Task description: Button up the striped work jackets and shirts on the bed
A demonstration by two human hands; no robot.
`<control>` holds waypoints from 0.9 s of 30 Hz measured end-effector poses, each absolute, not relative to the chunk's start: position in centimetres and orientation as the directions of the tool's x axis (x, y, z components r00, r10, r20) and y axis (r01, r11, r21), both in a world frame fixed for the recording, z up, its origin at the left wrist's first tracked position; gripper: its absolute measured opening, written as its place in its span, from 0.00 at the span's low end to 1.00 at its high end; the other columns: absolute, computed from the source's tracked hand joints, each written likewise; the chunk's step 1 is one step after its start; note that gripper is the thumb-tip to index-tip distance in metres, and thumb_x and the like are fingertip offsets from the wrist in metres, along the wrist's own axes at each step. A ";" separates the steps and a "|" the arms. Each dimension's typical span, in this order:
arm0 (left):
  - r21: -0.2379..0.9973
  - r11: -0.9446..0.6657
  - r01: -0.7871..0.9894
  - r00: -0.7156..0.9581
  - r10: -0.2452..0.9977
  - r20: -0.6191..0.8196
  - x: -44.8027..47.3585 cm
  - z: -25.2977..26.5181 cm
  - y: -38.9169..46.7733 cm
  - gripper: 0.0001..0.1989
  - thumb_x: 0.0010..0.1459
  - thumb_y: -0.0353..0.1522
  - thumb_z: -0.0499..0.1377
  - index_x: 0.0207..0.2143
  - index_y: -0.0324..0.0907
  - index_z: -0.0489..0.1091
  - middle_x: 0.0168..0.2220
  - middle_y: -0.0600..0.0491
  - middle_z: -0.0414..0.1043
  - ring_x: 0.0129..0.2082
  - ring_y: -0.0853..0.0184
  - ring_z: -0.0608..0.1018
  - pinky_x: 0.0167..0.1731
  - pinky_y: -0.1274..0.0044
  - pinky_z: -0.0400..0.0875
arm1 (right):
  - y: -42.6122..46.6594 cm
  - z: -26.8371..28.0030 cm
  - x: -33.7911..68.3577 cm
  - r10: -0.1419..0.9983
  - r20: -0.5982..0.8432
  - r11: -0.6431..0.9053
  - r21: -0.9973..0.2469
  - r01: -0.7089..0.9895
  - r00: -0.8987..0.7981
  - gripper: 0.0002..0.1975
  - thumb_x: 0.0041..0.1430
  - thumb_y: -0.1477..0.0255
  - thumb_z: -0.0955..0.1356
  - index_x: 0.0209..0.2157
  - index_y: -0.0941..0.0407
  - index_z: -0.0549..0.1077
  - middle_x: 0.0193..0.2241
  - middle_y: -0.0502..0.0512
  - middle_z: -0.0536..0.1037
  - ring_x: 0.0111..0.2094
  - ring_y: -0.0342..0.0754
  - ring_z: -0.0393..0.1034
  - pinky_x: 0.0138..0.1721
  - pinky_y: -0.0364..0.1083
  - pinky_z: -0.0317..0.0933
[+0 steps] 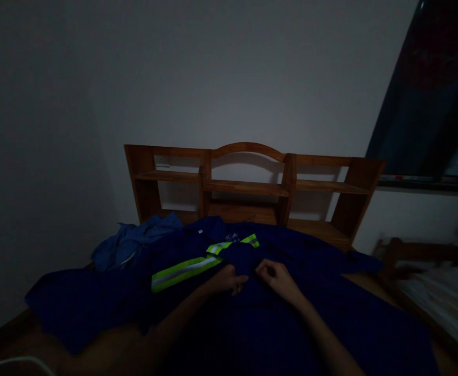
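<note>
A dark blue work jacket [291, 297] with yellow-green and silver reflective stripes lies spread out in front of me, its collar toward the wooden headboard. My left hand [226, 279] is closed over the front of the jacket, just right of the long stripe, with one finger pointing right. A short way to its right, my right hand [279, 279] pinches the cloth with thumb and fingers curled together. Dim light hides exactly which fold each hand has. A raised piece of the front, with a shorter stripe [250, 240], lies beyond my hands.
A lighter blue crumpled garment [134, 243] lies at the left, beside the jacket. Behind stands a wooden shelf headboard [248, 187] against a pale wall. A dark curtain [428, 94] hangs at right, above another bed [444, 292]. A pale cable [21, 359] crosses the lower left corner.
</note>
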State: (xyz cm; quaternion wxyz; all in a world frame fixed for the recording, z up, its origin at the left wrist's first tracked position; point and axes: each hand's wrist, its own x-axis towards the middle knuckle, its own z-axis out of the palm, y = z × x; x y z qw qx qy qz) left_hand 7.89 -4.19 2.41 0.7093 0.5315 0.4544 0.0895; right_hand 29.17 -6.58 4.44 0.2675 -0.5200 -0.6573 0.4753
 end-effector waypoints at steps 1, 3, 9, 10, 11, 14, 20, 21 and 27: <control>0.831 0.458 0.315 0.586 0.596 -0.550 7.9 2.0 -4.4 0.26 0.45 0.50 0.59 0.16 0.34 0.68 0.14 0.53 0.67 0.13 0.73 0.67 0.20 0.79 0.61 | -6.7 4.6 29.3 0.923 -0.162 0.003 -0.904 0.428 -0.349 0.14 0.58 0.61 0.63 0.30 0.57 0.71 0.23 0.48 0.70 0.25 0.41 0.63 0.25 0.38 0.53; 0.814 0.545 0.203 0.598 0.589 -0.544 7.7 1.2 -4.8 0.25 0.44 0.49 0.61 0.20 0.32 0.70 0.18 0.48 0.71 0.17 0.69 0.72 0.23 0.77 0.66 | -7.0 4.8 29.5 0.881 -0.204 0.008 -0.895 0.446 -0.426 0.15 0.54 0.58 0.66 0.28 0.57 0.70 0.23 0.48 0.70 0.25 0.40 0.63 0.24 0.38 0.52; 0.793 0.609 0.020 0.573 0.643 -0.509 7.2 0.5 -4.9 0.23 0.46 0.45 0.62 0.31 0.31 0.73 0.27 0.44 0.75 0.27 0.64 0.77 0.34 0.72 0.71 | -8.4 5.3 28.6 0.873 -0.198 0.195 -0.697 0.690 -0.447 0.18 0.49 0.54 0.68 0.27 0.56 0.68 0.23 0.47 0.71 0.25 0.41 0.63 0.24 0.40 0.46; 0.795 0.606 0.024 0.555 0.653 -0.515 7.1 0.6 -4.9 0.22 0.47 0.45 0.62 0.31 0.31 0.73 0.28 0.44 0.75 0.28 0.63 0.78 0.34 0.72 0.71 | -8.5 5.4 28.4 0.882 -0.188 0.218 -0.652 0.726 -0.433 0.17 0.50 0.54 0.67 0.27 0.56 0.68 0.23 0.48 0.71 0.25 0.42 0.63 0.25 0.41 0.46; 0.797 0.604 0.029 0.534 0.665 -0.523 7.1 0.9 -4.8 0.22 0.47 0.44 0.62 0.31 0.31 0.73 0.28 0.44 0.75 0.29 0.63 0.78 0.35 0.73 0.71 | -8.7 5.4 28.2 0.887 -0.182 0.234 -0.615 0.753 -0.424 0.17 0.52 0.55 0.66 0.27 0.56 0.68 0.24 0.49 0.71 0.25 0.42 0.64 0.25 0.41 0.45; 0.792 0.611 0.015 0.482 0.690 -0.541 6.9 1.9 -4.8 0.21 0.47 0.42 0.63 0.34 0.32 0.73 0.30 0.44 0.76 0.30 0.64 0.78 0.36 0.74 0.71 | -8.9 5.2 27.7 0.884 -0.183 0.256 -0.581 0.772 -0.430 0.13 0.55 0.60 0.64 0.28 0.56 0.68 0.25 0.49 0.72 0.27 0.43 0.65 0.27 0.42 0.46; 0.765 0.639 -0.076 0.534 0.674 -0.510 7.2 3.4 -5.3 0.26 0.42 0.36 0.68 0.45 0.37 0.69 0.40 0.45 0.74 0.37 0.63 0.77 0.40 0.72 0.70 | -8.8 4.2 27.2 0.870 -0.202 0.218 -0.661 0.718 -0.450 0.06 0.57 0.68 0.63 0.29 0.56 0.67 0.26 0.49 0.72 0.29 0.42 0.66 0.28 0.40 0.46; 0.763 0.641 -0.081 0.534 0.674 -0.510 7.2 3.4 -5.3 0.28 0.40 0.35 0.69 0.45 0.38 0.69 0.41 0.45 0.74 0.37 0.63 0.76 0.40 0.73 0.70 | -8.8 4.1 27.2 0.871 -0.202 0.212 -0.669 0.712 -0.448 0.05 0.56 0.69 0.64 0.29 0.56 0.67 0.25 0.49 0.72 0.28 0.42 0.66 0.27 0.40 0.46; 0.794 0.607 0.013 0.544 0.662 -0.516 7.0 2.7 -5.5 0.23 0.37 0.37 0.69 0.36 0.35 0.72 0.30 0.49 0.74 0.28 0.69 0.75 0.32 0.76 0.69 | -8.6 4.3 27.2 0.868 -0.175 0.219 -0.705 0.674 -0.465 0.01 0.53 0.74 0.64 0.29 0.56 0.66 0.24 0.48 0.70 0.26 0.41 0.63 0.26 0.39 0.45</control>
